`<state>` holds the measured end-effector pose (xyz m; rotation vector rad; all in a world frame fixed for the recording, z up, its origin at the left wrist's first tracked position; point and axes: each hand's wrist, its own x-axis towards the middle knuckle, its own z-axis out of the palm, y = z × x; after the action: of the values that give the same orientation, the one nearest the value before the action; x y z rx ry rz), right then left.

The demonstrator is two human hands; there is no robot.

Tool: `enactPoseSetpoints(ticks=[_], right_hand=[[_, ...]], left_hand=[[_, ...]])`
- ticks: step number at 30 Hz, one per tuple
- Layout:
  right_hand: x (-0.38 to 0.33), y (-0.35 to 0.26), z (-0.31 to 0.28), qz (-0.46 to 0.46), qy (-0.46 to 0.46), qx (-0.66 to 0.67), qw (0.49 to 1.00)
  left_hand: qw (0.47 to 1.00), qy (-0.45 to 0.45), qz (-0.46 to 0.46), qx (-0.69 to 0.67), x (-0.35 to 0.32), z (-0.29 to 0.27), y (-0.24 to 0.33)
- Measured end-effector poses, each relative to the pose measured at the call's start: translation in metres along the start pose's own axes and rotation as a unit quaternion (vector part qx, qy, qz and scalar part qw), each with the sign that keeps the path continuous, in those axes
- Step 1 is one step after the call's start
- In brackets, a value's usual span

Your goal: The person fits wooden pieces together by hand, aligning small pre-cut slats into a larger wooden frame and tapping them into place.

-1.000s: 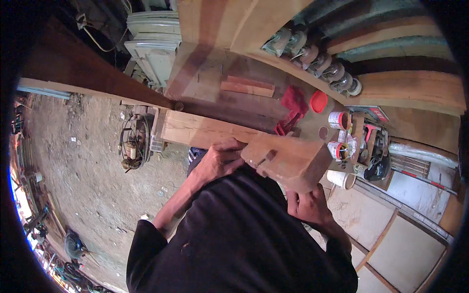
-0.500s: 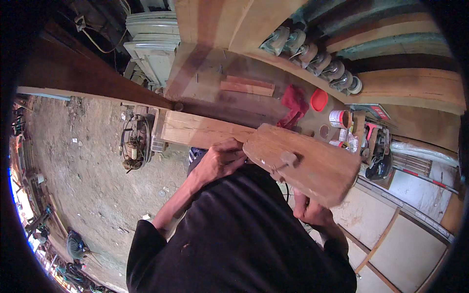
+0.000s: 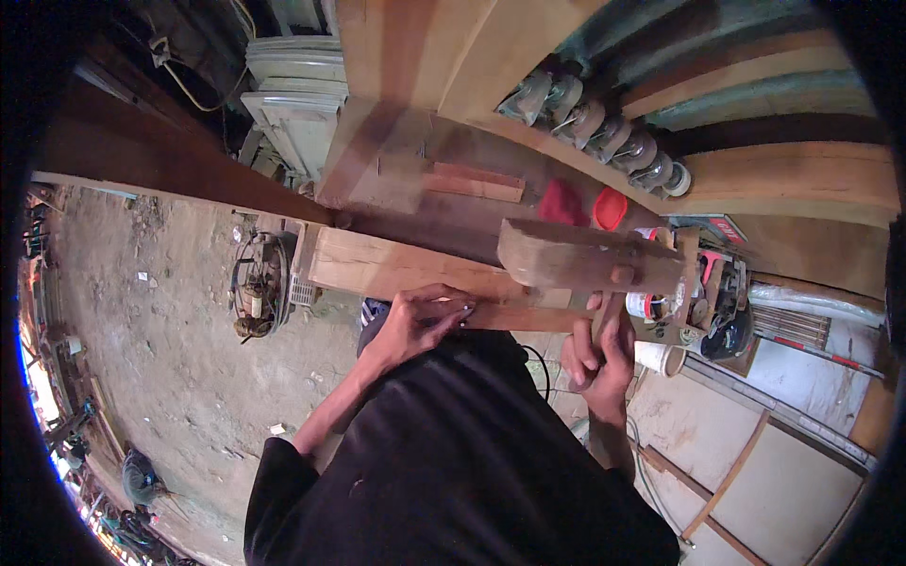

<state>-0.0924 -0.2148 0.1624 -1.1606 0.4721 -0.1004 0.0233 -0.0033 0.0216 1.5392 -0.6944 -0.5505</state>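
Observation:
A wooden mallet (image 3: 580, 257) with a thick, worn block head is raised above the bench's near edge. My right hand (image 3: 601, 354) is closed round its handle just below the head. Left of it, my left hand (image 3: 425, 319) rests at the near side of a pale wooden beam (image 3: 396, 265), thumb and fingers pinched together. A tiny light spot shows at those fingertips; what they hold, if anything, is too small to make out. The mallet's head covers part of the beam's right end.
On the bench behind lie reddish wood strips (image 3: 472, 182), a red cloth (image 3: 562, 202) and a red lid (image 3: 610, 208). Cans (image 3: 644, 306) and a tool box (image 3: 719, 292) stand at right. Several caster wheels (image 3: 613, 132) line a shelf. A coiled-hose machine (image 3: 260, 283) sits on the floor.
The mallet has tilted, its head now showing a narrower side and sitting further back. My right hand has come up from beneath it into view. My left hand has shifted slightly, its fingertips now pinched.

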Motion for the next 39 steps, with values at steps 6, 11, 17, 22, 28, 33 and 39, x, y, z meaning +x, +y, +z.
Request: enactPoseSetpoints(ticks=[6,11,17,22,28,33,39], right_hand=[[0.011,0.02,-0.023,0.174,-0.064,0.328,0.926],[0.005,0.032,-0.025,0.184,-0.074,0.237,0.951],[-0.005,0.01,0.007,0.016,0.051,-0.213,0.976],[0.0,0.061,-0.051,-0.25,0.117,-0.363,0.89],[0.01,0.01,-0.009,0.047,-0.047,-0.171,0.983],[0.024,0.022,0.005,0.084,0.075,-0.249,0.962],[-0.007,0.041,-0.026,-0.094,0.123,-0.283,0.947]], left_hand=[[0.998,0.013,-0.047,-0.03,0.009,-0.003,0.011],[0.998,0.034,-0.05,-0.031,0.004,0.0,0.008],[0.989,0.053,-0.113,-0.082,-0.001,0.007,0.0],[0.992,0.061,-0.076,-0.079,0.004,0.007,0.003],[0.997,0.041,-0.033,-0.059,0.002,0.003,-0.004],[0.999,0.044,-0.013,-0.019,0.002,0.004,-0.001],[0.989,0.064,-0.094,-0.09,-0.005,0.01,-0.003]])
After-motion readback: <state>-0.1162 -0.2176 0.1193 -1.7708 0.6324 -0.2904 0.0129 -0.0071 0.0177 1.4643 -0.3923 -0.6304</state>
